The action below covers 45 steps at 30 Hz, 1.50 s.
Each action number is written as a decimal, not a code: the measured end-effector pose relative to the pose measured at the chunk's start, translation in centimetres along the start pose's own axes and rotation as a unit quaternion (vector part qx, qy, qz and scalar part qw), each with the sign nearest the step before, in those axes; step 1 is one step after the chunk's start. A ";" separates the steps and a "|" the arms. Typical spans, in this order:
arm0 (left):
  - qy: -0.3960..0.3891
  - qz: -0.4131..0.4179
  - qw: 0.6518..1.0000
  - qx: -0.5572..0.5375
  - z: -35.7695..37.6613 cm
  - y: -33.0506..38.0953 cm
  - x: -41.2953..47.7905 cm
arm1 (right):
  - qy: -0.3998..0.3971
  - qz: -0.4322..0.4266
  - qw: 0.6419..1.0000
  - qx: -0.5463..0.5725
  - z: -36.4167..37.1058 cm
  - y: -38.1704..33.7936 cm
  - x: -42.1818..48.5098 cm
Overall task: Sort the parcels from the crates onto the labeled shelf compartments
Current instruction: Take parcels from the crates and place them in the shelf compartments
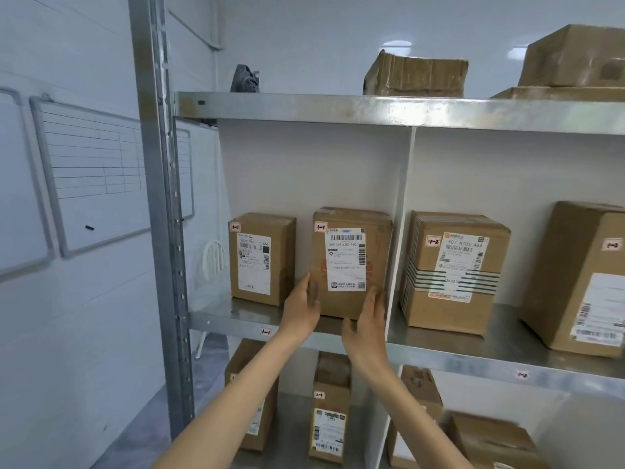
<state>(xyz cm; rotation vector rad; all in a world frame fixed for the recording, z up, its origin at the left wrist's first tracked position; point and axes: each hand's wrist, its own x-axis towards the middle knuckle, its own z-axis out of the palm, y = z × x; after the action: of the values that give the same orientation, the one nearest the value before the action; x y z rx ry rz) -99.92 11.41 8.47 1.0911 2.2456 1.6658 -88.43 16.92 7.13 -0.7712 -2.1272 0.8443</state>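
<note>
Two bare forearms rise from the bottom edge. The left hand (301, 309) lies flat against the left side of an upright brown cardboard parcel (351, 262), its fingers straight. The right hand (367, 324) rests on the parcel's lower right front corner, fingers straight and together, so neither hand is curled round it.

The parcel stands at the front edge of the grey steel middle shelf (449, 358), in the left compartment, just beside the white upright divider (400, 231). Its small pink tag reads "1-1", the same as the tag on the shelf edge below the left hand. Its white label shows barcodes and a line partly legible as "L02-160"; the finer print is too small to read.

On the shelf below, the forearms hide parts of a narrow brown box tagged "2-1" (329, 407) and its neighbours; the boxes further right are blurred.

Left of the parcel and apart from it stands a smaller brown carton (260, 258), also tagged "1-1", its label ending "A68". Past the divider, a brown carton banded with dark stripes (456, 272) carries "1-2" and "507 N705 A64". A larger brown box (581, 282), tagged "1-2", is cut off by the right edge.

On the top shelf sit a crumpled brown box (416, 74), another cut off at the right, and a dark grey object (245, 79) that is hard to identify. A ruled whiteboard (101, 174) hangs on the left wall.
</note>
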 end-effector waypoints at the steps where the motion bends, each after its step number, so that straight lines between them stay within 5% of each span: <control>1: -0.001 0.000 1.000 -0.007 0.2 0.0 0.0 | 0.000 0.002 1.000 -0.002 -0.1 0.0 0.1; 14: -0.013 0.010 1.000 -0.020 0.3 -1.0 -1.3 | -0.022 0.000 0.999 -0.031 1.9 0.3 -1.5; 20: 0.203 0.102 0.973 -0.036 -3.6 -2.0 -1.6 | -0.051 -0.096 0.993 0.036 2.8 -1.2 -2.2; 24: 0.323 0.058 0.945 -0.001 -7.1 -2.9 0.4 | -0.131 -0.093 0.981 0.106 4.7 -3.8 -0.5; 27: 0.278 -0.022 0.959 0.042 -8.5 -4.4 2.7 | -0.160 -0.059 0.976 0.135 7.2 -5.4 2.3; 31: 0.175 -0.011 0.984 0.021 -9.5 -7.1 5.2 | -0.163 -0.001 0.971 0.173 10.7 -6.3 4.6; 45: 0.115 -0.018 0.991 0.070 -10.1 -9.0 5.7 | -0.167 0.001 0.974 0.153 13.2 -5.5 6.8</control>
<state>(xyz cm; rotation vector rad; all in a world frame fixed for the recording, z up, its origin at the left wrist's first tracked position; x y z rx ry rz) -113.34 5.95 6.10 0.9207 2.5419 1.7216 -104.03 14.21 6.88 -0.4970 -2.2032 1.3447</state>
